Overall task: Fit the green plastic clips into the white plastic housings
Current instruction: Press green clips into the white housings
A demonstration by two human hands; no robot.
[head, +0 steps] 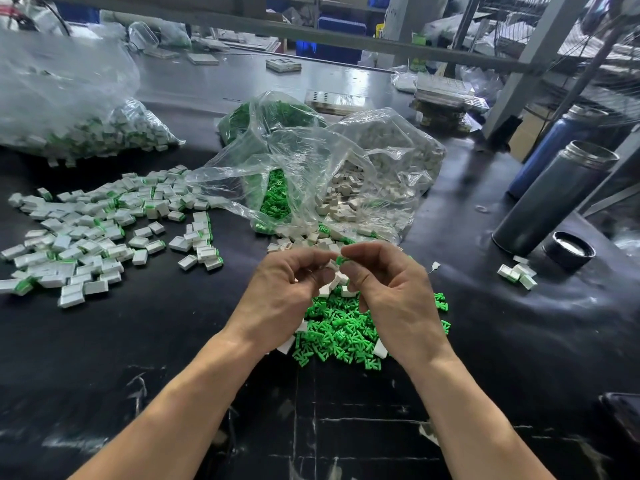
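Right now our right hand [391,289] pinches a green clip [341,260] at twelve o'clock above the white housing [337,277] gripped by our left hand [287,292]; tilted entry could jam it or drop it into the loose clips below.

The light is bright and comes from above. The dark tabletop [346,81] shines with white glare at the back. The clear plastic bags [311,161] sparkle too. Shadows are soft. The middle looks sharp. Near the edges things bend and stretch, and the far shelves [519,36] look a bit blurry.
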